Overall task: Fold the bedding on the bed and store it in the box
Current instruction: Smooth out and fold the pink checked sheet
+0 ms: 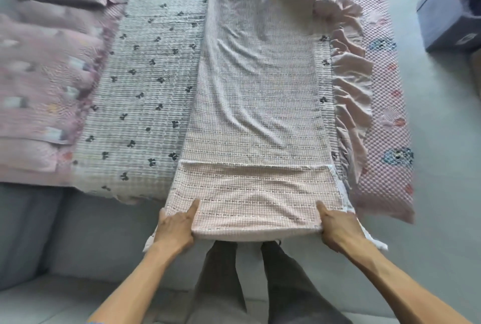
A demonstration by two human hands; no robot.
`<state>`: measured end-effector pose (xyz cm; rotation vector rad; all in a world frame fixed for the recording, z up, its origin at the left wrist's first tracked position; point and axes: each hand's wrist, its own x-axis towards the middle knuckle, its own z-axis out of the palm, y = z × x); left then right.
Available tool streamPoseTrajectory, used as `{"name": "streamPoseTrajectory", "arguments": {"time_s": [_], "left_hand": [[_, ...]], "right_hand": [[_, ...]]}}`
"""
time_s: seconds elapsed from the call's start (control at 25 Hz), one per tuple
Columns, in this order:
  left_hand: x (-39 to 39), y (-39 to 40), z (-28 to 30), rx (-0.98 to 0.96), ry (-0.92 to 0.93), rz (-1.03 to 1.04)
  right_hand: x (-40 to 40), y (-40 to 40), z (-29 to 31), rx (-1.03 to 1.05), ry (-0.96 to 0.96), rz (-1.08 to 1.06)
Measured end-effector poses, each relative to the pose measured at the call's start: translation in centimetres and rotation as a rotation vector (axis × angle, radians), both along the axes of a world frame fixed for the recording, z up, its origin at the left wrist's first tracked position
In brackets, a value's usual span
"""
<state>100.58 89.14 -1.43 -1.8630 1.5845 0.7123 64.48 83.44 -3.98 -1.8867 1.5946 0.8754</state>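
Bedding (257, 115) folded on quilted bed (145, 76) | left grip (177, 224), right grip (338, 227) pinch its near fold | grey floor (442, 193)

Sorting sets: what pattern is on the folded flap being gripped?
Pink check with rows of tiny dark bows on the folded flap; head view.

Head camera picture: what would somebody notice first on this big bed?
First the two hands, left and right, gripping the near folded end of a long checked sheet that runs up the middle of the bed. Pink pillows lie at the left, and a dark box stands on the floor, top right.
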Motion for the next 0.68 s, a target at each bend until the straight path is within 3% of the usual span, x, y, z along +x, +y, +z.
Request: {"name": "streamPoseTrajectory", "arguments": {"time_s": [0.12,0.28,0.4,0.56,0.68], "left_hand": [[0.6,-1.0,1.2,-0.067,0.045,-0.012],[1.2,-7.8,1.8,-0.253,0.054,-0.033],[1.7,-14.8,1.7,-0.353,0.029,-0.008],[3.9,-24.9,-1.9,-0.342,0.008,0.141],[4.3,-32.3,-6.5,-0.297,-0.021,0.112]], "right_hand": [[0.3,-1.5,2.8,-0.089,-0.013,0.017],[0.5,-7.0,5.1,-0.369,-0.029,-0.012],[0.9,-13.0,3.1,-0.515,-0.060,-0.019],[2.5,-22.8,-0.8,-0.528,-0.090,-0.104],[3.7,-30.0,-5.1,-0.487,-0.063,-0.125]]}}
